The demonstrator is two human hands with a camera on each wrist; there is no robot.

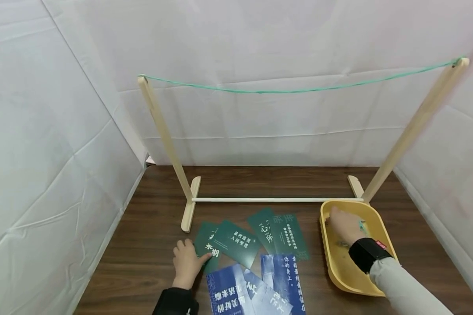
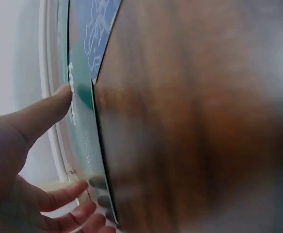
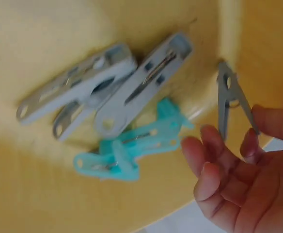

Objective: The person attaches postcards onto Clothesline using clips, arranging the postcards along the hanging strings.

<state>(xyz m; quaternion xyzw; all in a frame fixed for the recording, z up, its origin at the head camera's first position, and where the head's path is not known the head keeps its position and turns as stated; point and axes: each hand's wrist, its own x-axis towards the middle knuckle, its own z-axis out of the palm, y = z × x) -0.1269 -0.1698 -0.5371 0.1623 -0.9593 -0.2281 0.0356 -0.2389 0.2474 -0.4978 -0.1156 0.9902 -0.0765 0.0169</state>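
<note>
One peg (image 3: 223,104) in R fingers (image 3: 213,143): axis ~vert., tip up (R-wrist view).

Gap under green cord (image 1: 260,92), posts (image 1: 164,133) flanking, white rod (image 1: 260,200) below, basket (image 1: 351,278) perhaps touching it

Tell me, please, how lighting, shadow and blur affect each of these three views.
Head view: soft, fairly even light, lettering on the green cards distinct; left wrist view: tabletop heavily blurred, with pale, hazy patches; right wrist view: pinched grey clip slightly soft, yellow basket out of focus, dim shadow beside the loose grey clips.
</note>
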